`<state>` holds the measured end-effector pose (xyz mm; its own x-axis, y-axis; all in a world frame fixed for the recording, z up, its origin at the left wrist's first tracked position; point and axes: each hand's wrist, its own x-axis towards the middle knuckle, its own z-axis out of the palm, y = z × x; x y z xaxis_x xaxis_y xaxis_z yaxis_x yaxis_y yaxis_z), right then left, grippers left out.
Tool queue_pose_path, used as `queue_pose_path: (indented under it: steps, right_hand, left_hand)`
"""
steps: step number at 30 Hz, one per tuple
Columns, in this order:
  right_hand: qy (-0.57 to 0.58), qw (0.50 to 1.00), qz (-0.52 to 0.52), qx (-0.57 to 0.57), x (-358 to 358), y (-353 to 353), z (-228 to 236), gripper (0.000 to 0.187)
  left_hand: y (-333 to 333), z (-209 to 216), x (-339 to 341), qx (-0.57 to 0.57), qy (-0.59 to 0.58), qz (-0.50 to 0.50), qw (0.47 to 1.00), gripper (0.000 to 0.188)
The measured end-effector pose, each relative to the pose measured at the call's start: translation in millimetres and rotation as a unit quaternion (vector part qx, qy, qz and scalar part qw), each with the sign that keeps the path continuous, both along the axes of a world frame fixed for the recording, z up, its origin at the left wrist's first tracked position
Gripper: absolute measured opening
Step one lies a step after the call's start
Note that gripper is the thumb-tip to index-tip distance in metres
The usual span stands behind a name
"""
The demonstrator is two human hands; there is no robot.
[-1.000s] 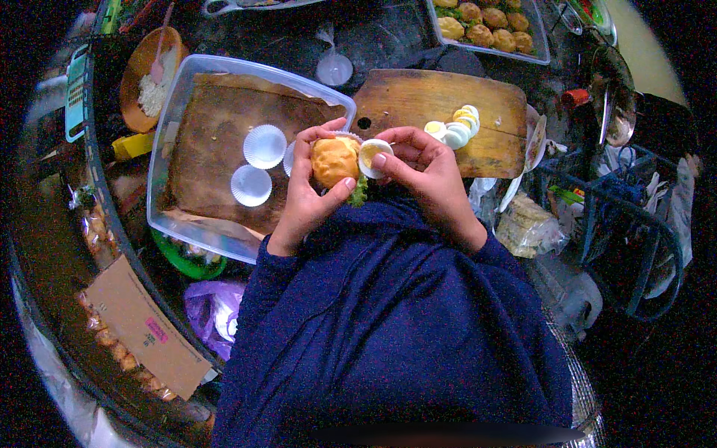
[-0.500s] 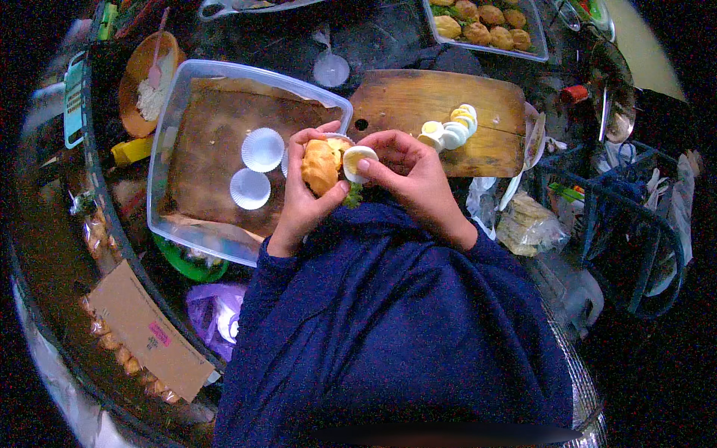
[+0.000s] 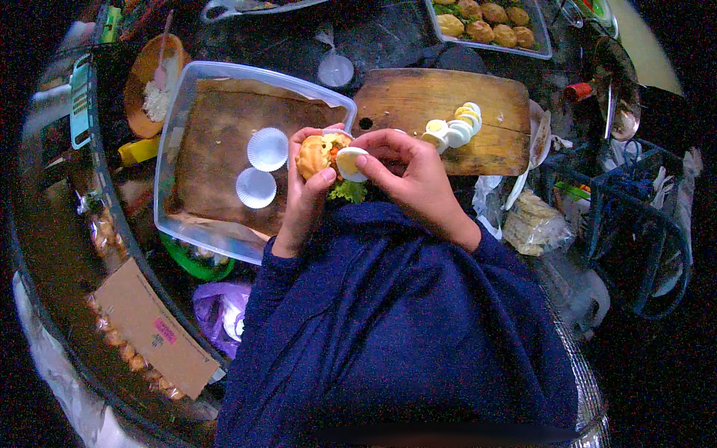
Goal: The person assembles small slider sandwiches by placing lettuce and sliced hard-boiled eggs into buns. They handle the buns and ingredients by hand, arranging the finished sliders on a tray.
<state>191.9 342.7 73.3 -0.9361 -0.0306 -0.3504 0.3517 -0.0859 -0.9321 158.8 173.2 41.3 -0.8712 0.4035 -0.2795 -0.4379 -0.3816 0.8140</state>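
Near the board (image 3: 403, 97), a hand (image 3: 301, 205) part-hides the bun (image 3: 311, 159).

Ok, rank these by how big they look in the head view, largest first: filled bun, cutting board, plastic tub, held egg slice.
1. Plastic tub
2. Cutting board
3. Filled bun, partly hidden
4. Held egg slice, also partly covered

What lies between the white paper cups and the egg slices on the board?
In the head view: the left hand with a filled bun, then the right hand pinching another egg slice; the clear tub's rim passes behind.
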Motion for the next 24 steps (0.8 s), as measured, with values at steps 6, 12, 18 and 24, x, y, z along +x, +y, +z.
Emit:
queue_pose_path:
  steps: [6,12,18,24]
  right_hand:
    - [0.015,0.999,0.007,0.043,-11,-3,-3,0.025]
    - [0.058,0.997,0.014,0.051,-15,-10,3,0.020]
    - [0.126,0.980,0.006,0.151,-23,-16,4,0.018]
    - [0.130,0.979,-0.022,0.158,-27,-24,-2,0.017]
  left_hand:
    - [-4,3,1,0.038,-0.074,0.023,0.996,0.059]
    - [-4,5,2,0.018,-0.060,0.042,0.997,0.058]
    - [-2,4,3,-0.003,-0.008,0.053,0.999,0.059]
    - [0,10,7,-0.048,-0.004,0.070,0.996,0.059]
